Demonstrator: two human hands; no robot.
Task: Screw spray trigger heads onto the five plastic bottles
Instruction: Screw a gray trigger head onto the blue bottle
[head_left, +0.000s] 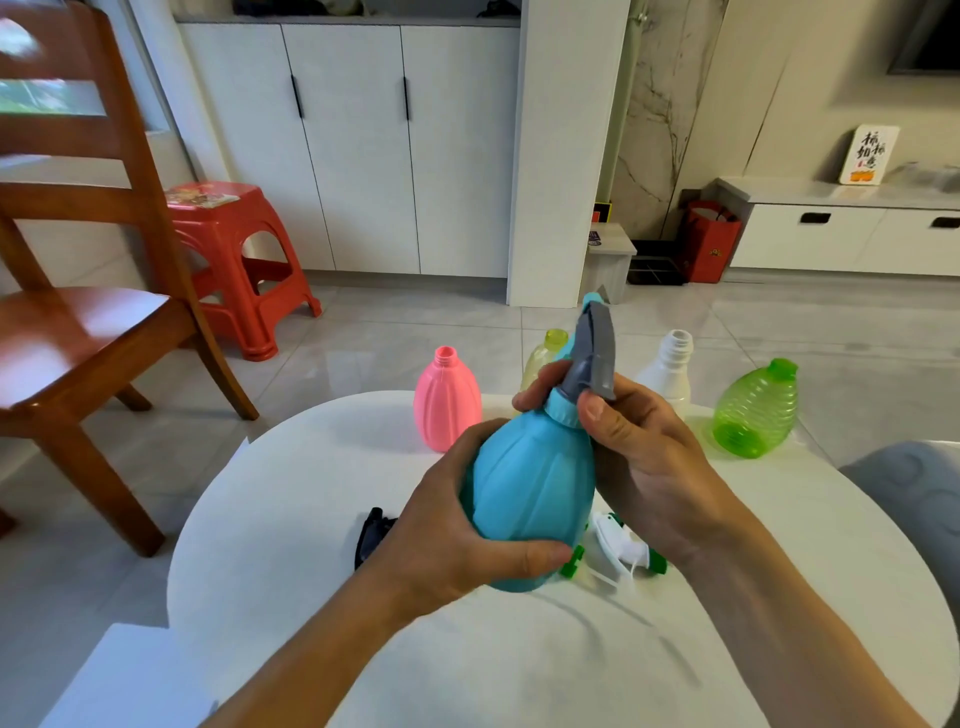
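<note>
My left hand (462, 525) grips the body of a blue bottle (535, 488) held above the white table (363, 649). A grey and blue trigger head (595, 353) sits on its neck, and my right hand (644, 457) is closed around the blue collar at the base of that head. At the table's far edge stand a pink bottle (448, 400), a pale yellow bottle (545, 356) partly hidden by the head, a white bottle (671, 369) and a green bottle (756, 410), all without heads. A white and green trigger head (623, 556) and a dark trigger head (371, 535) lie on the table under my hands.
A wooden chair (83, 291) stands to the left of the table, with a red plastic stool (234, 254) behind it. White cabinets (363, 145) line the far wall. A grey cushion (914, 493) shows at the right edge.
</note>
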